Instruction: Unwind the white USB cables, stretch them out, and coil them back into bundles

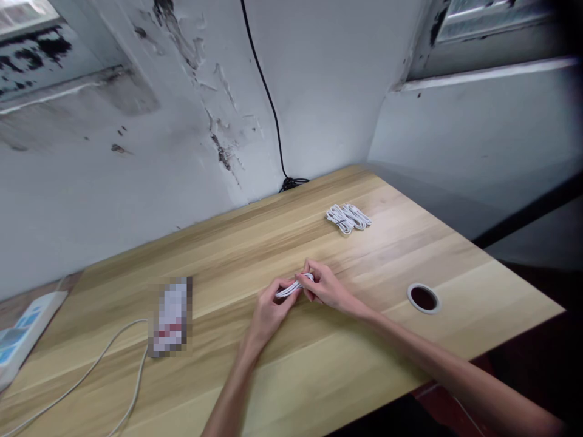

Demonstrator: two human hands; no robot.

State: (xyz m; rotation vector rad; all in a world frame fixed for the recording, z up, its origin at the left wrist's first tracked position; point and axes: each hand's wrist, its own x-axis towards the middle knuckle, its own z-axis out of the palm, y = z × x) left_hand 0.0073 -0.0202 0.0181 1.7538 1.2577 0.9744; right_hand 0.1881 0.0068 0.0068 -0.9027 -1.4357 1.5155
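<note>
Left hand [272,311] and right hand [325,286] meet; fingers [308,268] curled inward, pinching.

Soft, even light falls across the wall [136,182] and desk [410,243], brightest at the pane [487,18] at 2 o'clock, with faint shadows; the frame darkens at 3 o'clock, edges bow outward, and a pixelated patch [170,317] blurs 8 o'clock

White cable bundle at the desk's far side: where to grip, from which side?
Pinch the white cable bundle across its middle, coming from above. It lies flat on the wooden desk as looped strands side by side, so the middle likely gathers most loops; the loop ends could splay. The left hand and right hand are both on a second white cable.
</note>
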